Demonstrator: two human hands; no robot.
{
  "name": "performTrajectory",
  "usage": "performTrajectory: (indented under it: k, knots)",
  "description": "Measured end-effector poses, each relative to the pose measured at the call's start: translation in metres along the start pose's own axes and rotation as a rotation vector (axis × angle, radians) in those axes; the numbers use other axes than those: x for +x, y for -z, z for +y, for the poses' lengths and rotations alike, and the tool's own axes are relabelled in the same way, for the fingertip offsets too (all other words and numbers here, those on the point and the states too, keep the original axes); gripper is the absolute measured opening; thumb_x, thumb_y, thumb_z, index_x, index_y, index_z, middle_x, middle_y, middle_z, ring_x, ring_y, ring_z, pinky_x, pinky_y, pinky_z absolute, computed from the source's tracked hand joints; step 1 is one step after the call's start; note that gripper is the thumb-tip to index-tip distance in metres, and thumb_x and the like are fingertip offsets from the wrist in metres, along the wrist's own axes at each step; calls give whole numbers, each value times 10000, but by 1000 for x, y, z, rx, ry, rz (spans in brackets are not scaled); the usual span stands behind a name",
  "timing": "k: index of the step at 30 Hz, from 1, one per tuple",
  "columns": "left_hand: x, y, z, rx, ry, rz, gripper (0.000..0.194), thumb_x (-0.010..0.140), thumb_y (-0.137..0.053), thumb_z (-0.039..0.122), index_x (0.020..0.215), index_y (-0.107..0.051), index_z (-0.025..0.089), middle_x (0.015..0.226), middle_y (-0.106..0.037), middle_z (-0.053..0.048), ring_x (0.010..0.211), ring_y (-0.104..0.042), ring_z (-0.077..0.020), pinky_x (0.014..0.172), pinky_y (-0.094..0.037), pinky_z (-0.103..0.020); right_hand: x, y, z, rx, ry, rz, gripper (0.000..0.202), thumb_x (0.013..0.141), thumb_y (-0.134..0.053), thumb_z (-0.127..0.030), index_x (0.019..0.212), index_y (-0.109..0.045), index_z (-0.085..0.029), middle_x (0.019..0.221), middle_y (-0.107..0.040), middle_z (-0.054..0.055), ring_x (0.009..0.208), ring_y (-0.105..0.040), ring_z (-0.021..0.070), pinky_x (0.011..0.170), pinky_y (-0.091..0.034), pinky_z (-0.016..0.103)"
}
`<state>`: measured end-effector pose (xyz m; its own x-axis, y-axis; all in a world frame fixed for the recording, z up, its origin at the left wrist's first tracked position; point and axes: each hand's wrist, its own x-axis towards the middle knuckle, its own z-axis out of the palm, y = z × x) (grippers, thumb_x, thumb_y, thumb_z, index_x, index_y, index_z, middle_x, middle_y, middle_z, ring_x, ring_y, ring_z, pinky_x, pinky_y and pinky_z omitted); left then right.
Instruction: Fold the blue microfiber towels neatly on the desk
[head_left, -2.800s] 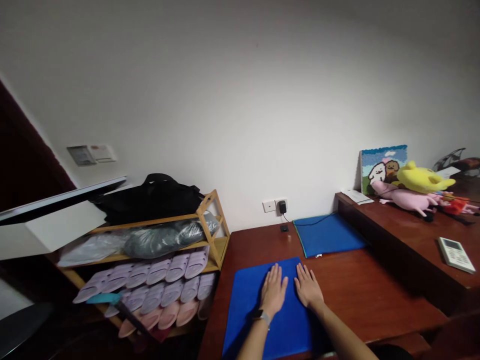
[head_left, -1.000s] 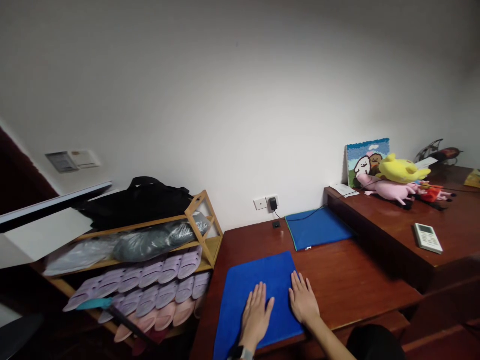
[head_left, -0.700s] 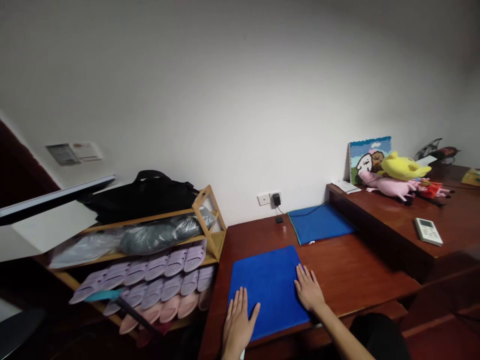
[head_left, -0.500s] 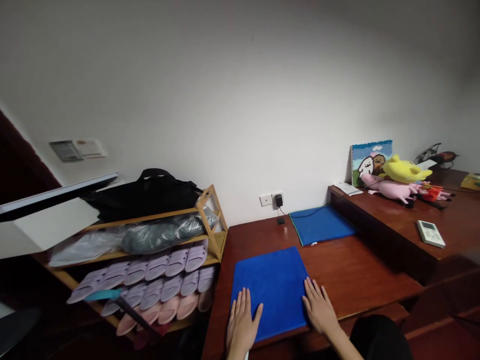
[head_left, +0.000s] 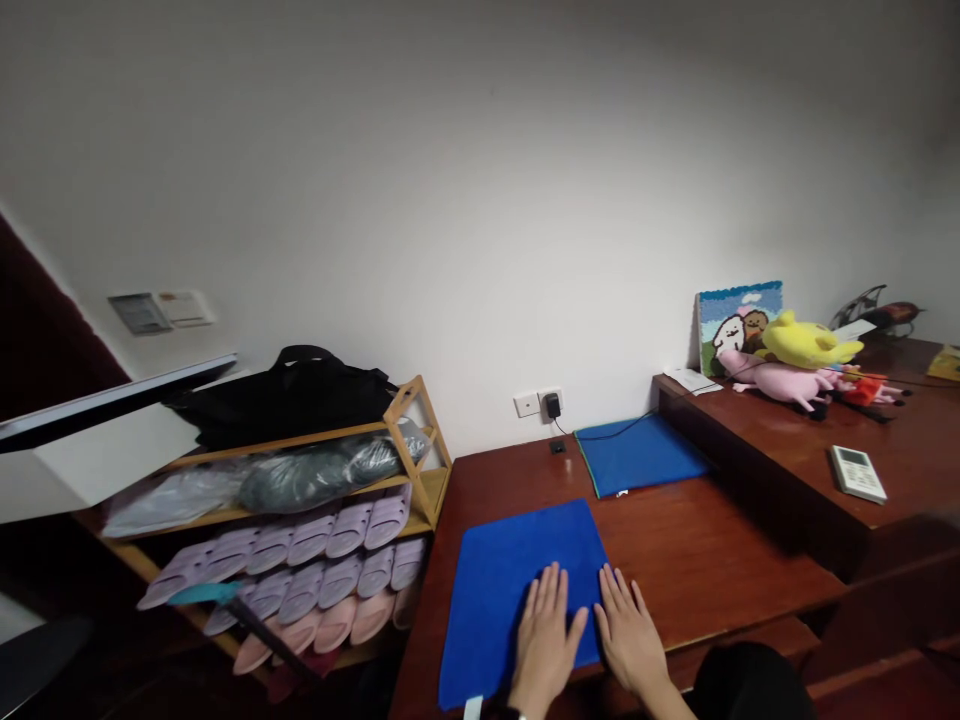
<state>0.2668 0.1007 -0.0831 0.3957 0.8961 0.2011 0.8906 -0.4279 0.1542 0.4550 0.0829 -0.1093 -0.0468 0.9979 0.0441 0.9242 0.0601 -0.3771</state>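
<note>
A blue cloth [head_left: 495,590] lies flat on the reddish-brown desk [head_left: 517,475], with a small white tag at its lower left corner. My left hand [head_left: 547,635] rests palm down on the cloth, right of its middle, fingers stretched out. Beside it, my right hand [head_left: 630,625] lies flat with spread fingers over the cloth's right edge, partly on the wood. Neither hand grips anything. A second blue cloth [head_left: 641,455] with a green edge lies farther back against the wall.
Left of the desk stands a wooden rack [head_left: 431,490] with slippers [head_left: 349,525] and a black bag [head_left: 292,400]. On the raised right part are plush toys [head_left: 802,345], a picture [head_left: 739,325] and a white remote [head_left: 857,474]. A charger [head_left: 553,405] sits in the wall socket.
My left hand has moved right across the cloth, from its left edge to near my right hand. The tag at the lower left corner now shows. My right hand has shifted only slightly.
</note>
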Motion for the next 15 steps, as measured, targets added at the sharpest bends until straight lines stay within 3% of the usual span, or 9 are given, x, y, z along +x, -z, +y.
performTrajectory:
  k: [2,4,7,10,15]
  knots:
    - [19,-7,37,-79,-67,-57,626,1094,-229,494,1663,-251,235,1726,-220,-25,1597,-232,-230,1317,-259,-468,1,-3,2,1,41,-7,614,1038,-289,-343,1642,-274,-236,1712,-192,3,1610,-160,257,1321,-130,534]
    - [33,-12,61,-131,-70,-117,618,1100,-172,475,1663,-250,232,1723,-232,-17,1596,-232,-210,1321,-253,-457,2,-7,5,-4,74,-13,646,1005,-354,-292,1644,-262,-276,1714,-173,-8,1611,-151,269,1321,-122,541]
    - [36,-16,68,-130,-22,-166,637,1098,-144,499,1656,-272,221,1715,-257,-21,1590,-251,-215,1323,-248,-476,4,-10,6,-10,78,0,673,982,-380,-258,1645,-267,-276,1714,-177,-4,1609,-159,271,1324,-129,528]
    - [23,-13,46,-90,-11,-164,643,1094,-167,526,1655,-268,229,1712,-254,-21,1588,-256,-239,1317,-256,-499,4,-10,5,-3,47,20,629,1013,-315,-276,1639,-300,-217,1709,-207,22,1605,-178,258,1326,-135,515]
    - [-19,-3,-23,11,154,-124,652,1088,-217,544,1649,-284,218,1707,-258,-37,1585,-256,-263,1307,-263,-529,2,-3,1,31,-15,28,620,1061,-232,-394,1638,-296,-180,1704,-232,23,1601,-195,229,1327,-146,479]
